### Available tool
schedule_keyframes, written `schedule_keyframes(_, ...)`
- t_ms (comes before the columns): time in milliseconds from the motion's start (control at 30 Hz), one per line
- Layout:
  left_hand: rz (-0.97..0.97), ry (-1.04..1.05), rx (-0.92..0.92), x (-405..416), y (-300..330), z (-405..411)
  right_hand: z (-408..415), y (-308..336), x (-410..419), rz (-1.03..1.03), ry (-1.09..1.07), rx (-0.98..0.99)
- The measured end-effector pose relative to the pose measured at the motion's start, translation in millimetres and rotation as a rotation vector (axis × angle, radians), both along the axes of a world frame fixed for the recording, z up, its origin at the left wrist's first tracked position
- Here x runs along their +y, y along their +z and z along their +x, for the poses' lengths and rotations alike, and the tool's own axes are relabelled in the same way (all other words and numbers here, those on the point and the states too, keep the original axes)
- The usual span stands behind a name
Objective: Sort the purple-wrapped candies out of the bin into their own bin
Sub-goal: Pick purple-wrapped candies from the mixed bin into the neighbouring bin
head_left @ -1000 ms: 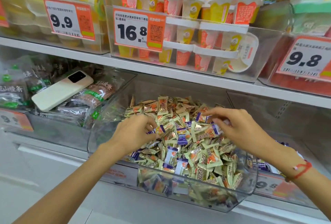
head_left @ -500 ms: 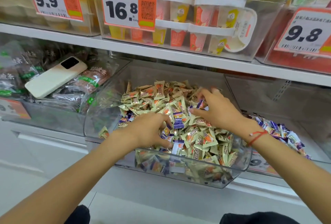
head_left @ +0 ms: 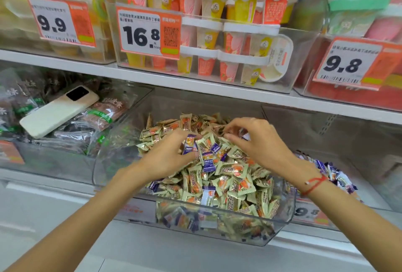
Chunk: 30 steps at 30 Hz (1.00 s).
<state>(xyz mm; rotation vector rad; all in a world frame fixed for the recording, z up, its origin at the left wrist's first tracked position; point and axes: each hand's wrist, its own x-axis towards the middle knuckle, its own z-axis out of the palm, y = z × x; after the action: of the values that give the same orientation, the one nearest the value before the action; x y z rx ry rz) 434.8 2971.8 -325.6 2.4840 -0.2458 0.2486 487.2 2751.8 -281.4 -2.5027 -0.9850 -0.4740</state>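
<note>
A clear plastic bin on the lower shelf holds a heap of gold-green wrapped candies with purple-wrapped ones mixed in. My left hand lies on the heap and pinches a purple-wrapped candy between thumb and fingers. My right hand reaches into the back of the heap with fingers curled; a bit of purple-white wrapper shows at its fingertips. To the right, a second clear bin holds a small pile of purple candies.
A white phone lies on dark snack bags in the left bin. The shelf above carries bins of cone-shaped cups with price tags 9.9, 16.8 and 9.8. White floor lies below.
My right hand has moved from the middle of the heap toward the back. My left hand has lifted a purple candy up off the pile. The view has shifted slightly.
</note>
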Motion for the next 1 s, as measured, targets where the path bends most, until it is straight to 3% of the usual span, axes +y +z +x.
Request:
schedule_keyframes(133,0.173,-0.121,0.136,-15,-12,9,2,-12,32,-0.366,-0.050,0.060)
schedule_keyframes(233,0.269,-0.112,0.181,-13,-20,9,6,-19,41,-0.473,-0.117,0.039)
schedule_keyframes(367,0.426,-0.166,0.135,-15,-15,9,5,-12,38,-0.434,-0.069,0.091)
schedule_keyframes(533,0.668,-0.153,-0.060,-20,-3,15,-7,-5,16,-0.148,-0.066,0.137)
schedule_keyframes(667,0.627,-0.139,-0.157,-21,-4,14,-34,-2,-18,0.149,-0.037,0.090)
schedule_keyframes(767,0.409,-0.082,-0.198,-22,1,10,-53,-2,-57,0.337,-0.090,0.028)
schedule_keyframes(867,0.162,-0.060,-0.276,-48,27,3,-48,-10,-100,0.388,-0.250,-0.061)
schedule_keyframes(1000,0.144,-0.272,-0.309,-122,60,12,-13,-22,-143,0.365,-0.458,-0.113)
